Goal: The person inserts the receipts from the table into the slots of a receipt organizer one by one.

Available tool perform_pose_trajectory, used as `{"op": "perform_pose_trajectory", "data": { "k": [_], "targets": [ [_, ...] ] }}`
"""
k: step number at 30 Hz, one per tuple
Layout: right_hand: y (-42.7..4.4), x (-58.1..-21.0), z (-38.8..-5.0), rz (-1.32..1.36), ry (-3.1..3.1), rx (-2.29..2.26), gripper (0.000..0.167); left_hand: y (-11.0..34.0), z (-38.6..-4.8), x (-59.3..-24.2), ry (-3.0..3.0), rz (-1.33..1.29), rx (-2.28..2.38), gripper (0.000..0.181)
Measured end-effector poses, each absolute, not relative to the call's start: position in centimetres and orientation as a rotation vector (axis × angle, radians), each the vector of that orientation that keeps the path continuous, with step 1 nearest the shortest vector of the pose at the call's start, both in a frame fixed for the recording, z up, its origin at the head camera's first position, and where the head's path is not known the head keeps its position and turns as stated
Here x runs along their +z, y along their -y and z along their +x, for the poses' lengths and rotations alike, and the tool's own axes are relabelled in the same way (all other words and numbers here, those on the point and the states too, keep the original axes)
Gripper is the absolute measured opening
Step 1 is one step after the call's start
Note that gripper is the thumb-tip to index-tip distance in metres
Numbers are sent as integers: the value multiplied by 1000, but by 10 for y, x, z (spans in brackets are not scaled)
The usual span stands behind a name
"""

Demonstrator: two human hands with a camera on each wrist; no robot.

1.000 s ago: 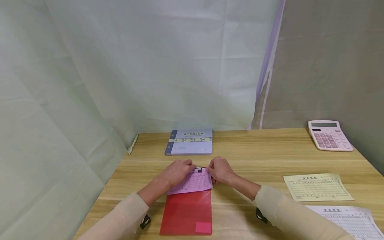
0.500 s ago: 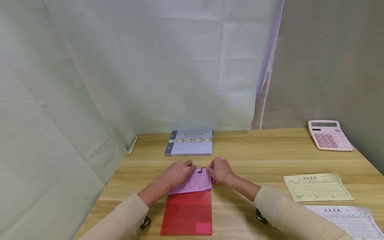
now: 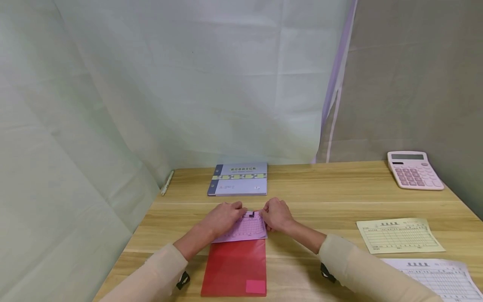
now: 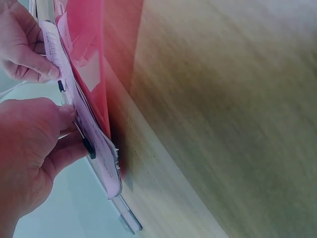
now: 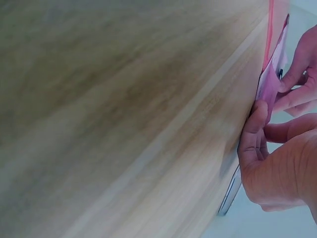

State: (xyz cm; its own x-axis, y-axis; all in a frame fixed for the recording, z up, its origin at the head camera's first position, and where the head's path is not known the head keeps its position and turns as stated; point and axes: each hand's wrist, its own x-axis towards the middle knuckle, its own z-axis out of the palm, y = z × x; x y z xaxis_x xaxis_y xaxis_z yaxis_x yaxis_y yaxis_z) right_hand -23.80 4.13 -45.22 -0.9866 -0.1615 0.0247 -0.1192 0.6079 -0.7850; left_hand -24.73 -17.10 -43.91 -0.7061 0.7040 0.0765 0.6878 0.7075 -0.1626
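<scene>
A red file folder (image 3: 234, 268) with a small pink label lies in the middle of the table. Over its far part rests a pink printed form (image 3: 247, 230) with a grid. At the folder's far edge is a metal clip with black ends (image 3: 251, 214); the left wrist view shows one black tip (image 4: 89, 148) over the paper. My left hand (image 3: 226, 216) pinches the clip between thumb and fingers, covering part of it. My right hand (image 3: 277, 214) pinches the right far corner of the form, its thumb and curled forefinger visible in the right wrist view.
Beyond the hands lies a blue-grey account book (image 3: 241, 180). A pen (image 3: 167, 182) rests at the far left corner. To the right are a pink calculator (image 3: 415, 171), a yellow form (image 3: 400, 236) and a white form (image 3: 437, 277). Pale curtains (image 3: 226, 84) hang behind the table.
The pink form's lower left edge has shifted slightly away from me. Both hands stay nearly where they were, keeping their hold.
</scene>
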Motion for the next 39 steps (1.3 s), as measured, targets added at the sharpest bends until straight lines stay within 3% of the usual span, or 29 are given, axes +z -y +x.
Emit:
{"op": "perform_pose_trajectory", "data": {
  "k": [6,13,25,39],
  "targets": [
    [-43,-450,-239,-260,-2749,-1355,24,172,-248,-440,2768,-1141,184,23],
    [-47,-441,-242,-357,-2821,-1281,8,170,-247,-438,2774,-1141,183,22],
    [-50,-440,-239,-297,-2535,-1427,20,169,-248,-437,2804,-1131,198,22],
    [-46,-446,-232,-180,-2542,-1537,13,170,-247,-440,2761,-1149,189,22]
  ]
}}
